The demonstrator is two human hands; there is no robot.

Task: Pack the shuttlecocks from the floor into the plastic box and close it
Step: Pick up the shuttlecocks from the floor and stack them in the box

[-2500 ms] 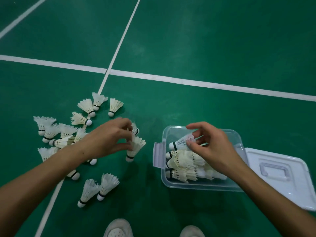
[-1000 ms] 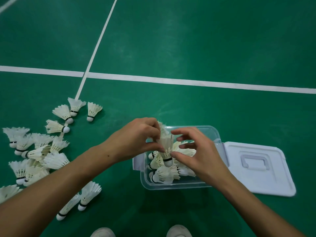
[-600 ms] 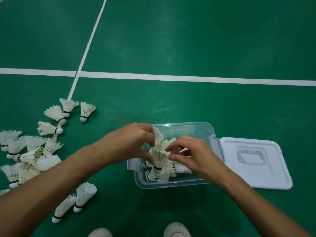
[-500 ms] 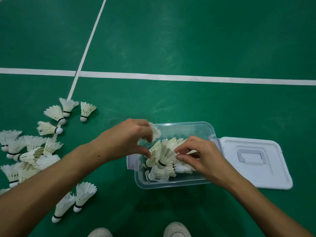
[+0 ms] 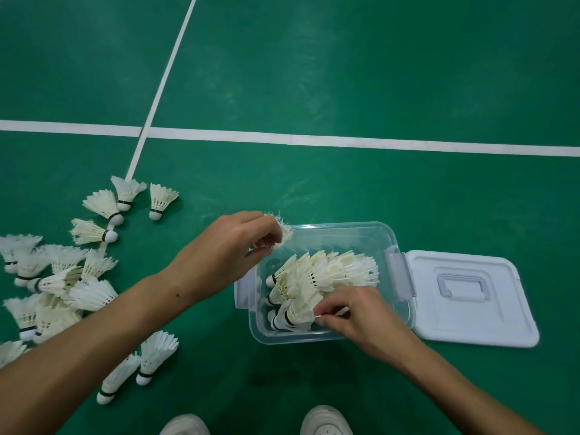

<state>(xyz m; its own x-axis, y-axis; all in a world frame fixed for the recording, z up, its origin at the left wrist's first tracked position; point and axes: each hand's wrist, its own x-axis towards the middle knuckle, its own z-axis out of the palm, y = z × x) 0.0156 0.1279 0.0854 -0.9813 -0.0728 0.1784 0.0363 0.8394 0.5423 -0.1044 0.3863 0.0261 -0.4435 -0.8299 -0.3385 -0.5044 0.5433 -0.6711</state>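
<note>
My left hand (image 5: pixel 226 246) hangs over the far left corner of the plastic box (image 5: pixel 394 243), its fingers (image 5: pixel 266 240) curled round a frayed shuttlecock (image 5: pixel 284 229) held above the rim. My right hand (image 5: pixel 357 312) is down inside the near side of the box, its fingers pinching the feather skirt of a packed shuttlecock (image 5: pixel 293 315) that lies on its side among the others. To do this step well, I judge I should nest each one cork-first into the skirt of the last, keeping them in rows so the feathers stay below the rim and the lid (image 5: pixel 470 296), lying flat on the floor touching the box's right side, can shut. Many loose shuttlecocks (image 5: pixel 62 277) lie on the floor to the left. I can read no brand, label or writing anywhere.
</note>
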